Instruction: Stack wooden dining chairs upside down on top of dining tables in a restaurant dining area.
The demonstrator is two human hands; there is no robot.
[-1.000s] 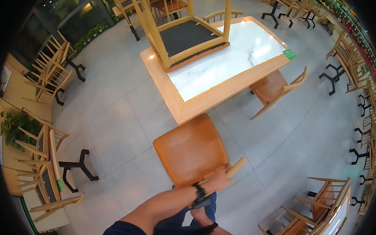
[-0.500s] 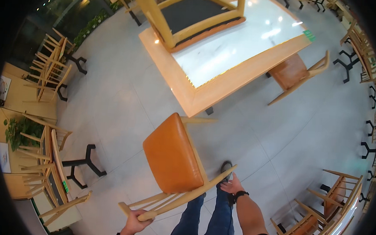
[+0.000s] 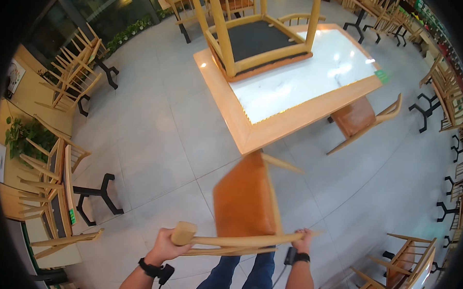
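Observation:
A wooden chair (image 3: 245,197) with an orange-brown padded seat is right in front of my legs, tilted, its backrest toward me. My left hand (image 3: 166,246) is closed round the left end of the chair's top rail. Near the rail's other end, my right hand (image 3: 302,241) has its fingers wrapped over the wood. The far part of the seat reaches to the near corner of a table (image 3: 289,131) with a wooden rim and a glossy white top. Upside down on that table rests another chair (image 3: 259,40), legs up, showing its dark underside.
A third chair (image 3: 354,119) stands by the table's right side. Along the left wall, chairs (image 3: 72,75) are stacked on tables with black legs (image 3: 99,195). More chairs (image 3: 402,263) sit at the lower right. Grey tiled floor (image 3: 154,141) lies between them.
The chair has swung to the right and come up toward the table's corner. My right hand, open and off the chair before, has taken hold of the top rail's right end.

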